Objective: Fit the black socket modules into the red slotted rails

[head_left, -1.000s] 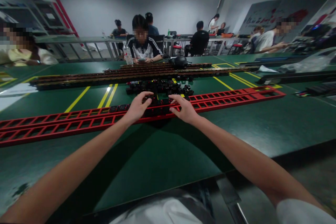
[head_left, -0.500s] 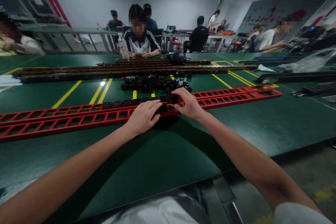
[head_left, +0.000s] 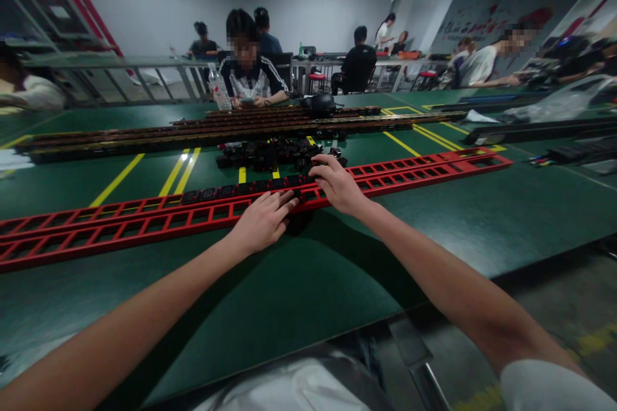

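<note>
A long red ladder-like frame lies across the table, with two rows of openings. Square black parts sit in a line along its far row. My left hand lies over the near row, fingers stretched out, their tips touching a dark part partly hidden under them. My right hand hovers at the frame just to the right, fingers bent but apart, with no part visible between them. Its fingertips are near the right end of the black line. Beyond lies a heap of loose black parts.
Long dark rails lie stacked behind the heap, with a black rounded object on top. A water bottle stands by a seated person across the table. Clear plastic wrap and dark bars lie at the right.
The black part between my right fingers half a second ago no longer shows there, and those fingers have spread. My left hand stays over the near row. The view has shifted slightly.
</note>
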Demonstrator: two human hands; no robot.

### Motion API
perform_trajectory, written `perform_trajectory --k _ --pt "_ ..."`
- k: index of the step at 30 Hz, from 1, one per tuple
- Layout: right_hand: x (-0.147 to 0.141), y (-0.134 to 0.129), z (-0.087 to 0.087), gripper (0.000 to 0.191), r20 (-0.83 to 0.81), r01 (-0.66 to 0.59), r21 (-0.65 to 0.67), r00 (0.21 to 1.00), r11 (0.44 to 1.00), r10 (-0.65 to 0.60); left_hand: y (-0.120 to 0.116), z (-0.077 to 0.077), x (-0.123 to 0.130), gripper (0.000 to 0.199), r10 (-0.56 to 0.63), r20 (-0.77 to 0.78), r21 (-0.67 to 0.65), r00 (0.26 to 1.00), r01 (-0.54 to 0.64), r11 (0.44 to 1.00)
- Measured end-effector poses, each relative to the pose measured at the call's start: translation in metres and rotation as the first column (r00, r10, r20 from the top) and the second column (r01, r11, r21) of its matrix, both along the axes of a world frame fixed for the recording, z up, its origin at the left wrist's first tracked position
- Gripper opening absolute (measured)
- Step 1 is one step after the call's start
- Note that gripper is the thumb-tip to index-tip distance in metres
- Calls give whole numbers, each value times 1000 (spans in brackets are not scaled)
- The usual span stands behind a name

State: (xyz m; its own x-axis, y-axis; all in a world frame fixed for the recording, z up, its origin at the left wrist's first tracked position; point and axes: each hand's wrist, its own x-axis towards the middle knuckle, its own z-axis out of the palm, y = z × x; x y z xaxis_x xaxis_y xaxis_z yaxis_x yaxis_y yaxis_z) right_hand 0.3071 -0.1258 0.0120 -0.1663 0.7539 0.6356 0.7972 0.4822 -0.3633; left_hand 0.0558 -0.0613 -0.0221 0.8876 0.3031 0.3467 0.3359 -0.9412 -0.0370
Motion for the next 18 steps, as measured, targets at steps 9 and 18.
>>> perform_trajectory --k 9,18 --pt "4 5 -3 31 -63 56 14 996 998 -55 -1 1 1 55 10 1 -31 1000 -10 999" --pt "6 8 -5 51 -9 -81 -80 997 993 80 -1 0 0 53 -4 11 5 1000 4 1000"
